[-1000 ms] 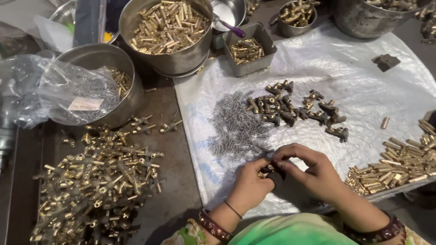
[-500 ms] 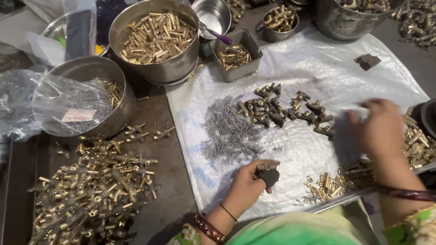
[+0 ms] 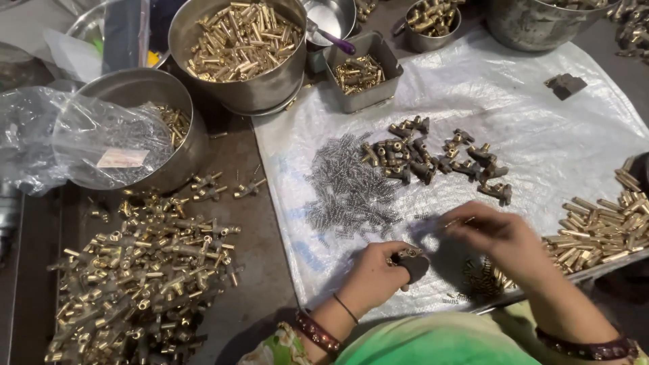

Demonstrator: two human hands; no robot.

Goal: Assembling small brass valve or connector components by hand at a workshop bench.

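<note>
Just below the spring pile (image 3: 351, 192), left hand (image 3: 378, 274) pinches a brass fitting (image 3: 407, 255); right hand (image 3: 497, 233) carries a pin (image 3: 460, 222) in closed fingertips. Risk: blurred pin misses, drops among springs.

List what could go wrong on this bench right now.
1. The left hand pinches a small brass fitting over the white sheet; dropped, it could vanish among the loose springs.
2. The brass pins lie heaped at the sheet's right edge, beside the right hand; a sleeve might sweep some off.
3. The pile of brass tees spreads to the near edge and may spill.
</note>
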